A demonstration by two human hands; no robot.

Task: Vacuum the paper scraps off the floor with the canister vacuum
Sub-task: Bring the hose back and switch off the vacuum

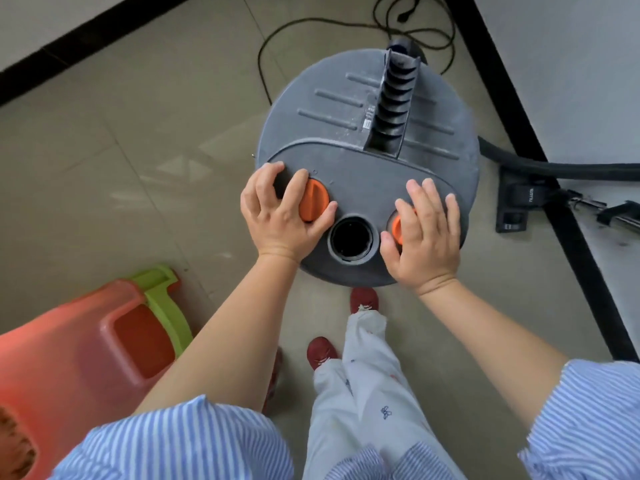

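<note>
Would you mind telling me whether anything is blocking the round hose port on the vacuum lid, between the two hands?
Nothing visible blocks it. The hose port is open and dark, between the left hand gripping one orange knob and the right hand covering the other orange knob. The hose lies on the floor to the right, unattached.

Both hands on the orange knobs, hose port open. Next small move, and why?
Probably fetch the black hose and plug it into the open port. The left hand grips one orange knob, the right hand covers the other, but nothing is in the port and the hose lies on the floor.
</note>
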